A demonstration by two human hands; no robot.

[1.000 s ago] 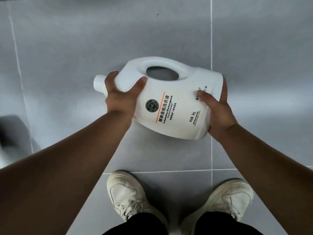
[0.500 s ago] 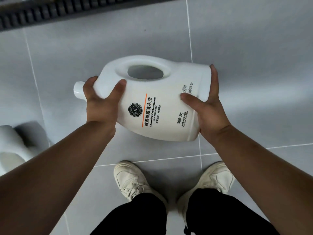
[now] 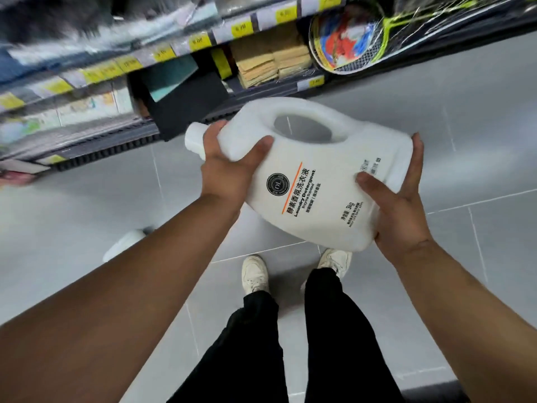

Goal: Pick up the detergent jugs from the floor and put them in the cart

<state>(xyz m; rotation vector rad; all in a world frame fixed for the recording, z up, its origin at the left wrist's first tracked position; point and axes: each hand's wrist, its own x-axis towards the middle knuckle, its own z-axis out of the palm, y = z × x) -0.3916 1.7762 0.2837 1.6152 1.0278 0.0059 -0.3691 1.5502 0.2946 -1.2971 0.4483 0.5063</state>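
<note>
L hand [image 3: 229, 170] is clamped round the neck end of the detergent jug [image 3: 316, 181], thumb across the front face, fingers wrapped behind just below the cap [image 3: 195, 138]. R hand [image 3: 398, 205] cups the base end: thumb on the label side, fingers up the far edge, palm under the bottom corner. Both hands grasping, neither slack.

Key relation: jug sits between the two hands, long axis roughly sideways across the body, cap to the person's left and tilted up a bit, base to the right and lower. It's held in the air in front of the torso, well clear of the floor [image 3: 436, 126], above the shoes. Moulded handle loop [image 3: 308, 129] faces away, on the top edge, and nobody's using it. Weight prob. sits mostly on the R palm; L hand steers.

Jug: white opaque plastic, white cap, label w/ round dark logo, orange stripe, "Laundry Detergent", 3kg. Looks full-size, smooth, likely slippery-ish and heavy.

Around: grey tiled floor, store shelf [image 3: 174, 48] w/ yellow price tags ahead, blurred. A second white jug [image 3: 125, 242] lies on the floor to the left, partly hidden by the L forearm. Cart not in view, so can't tell which way the carry goes. Judgement: lift done, carry to cart pending, at least one more jug to fetch.
</note>
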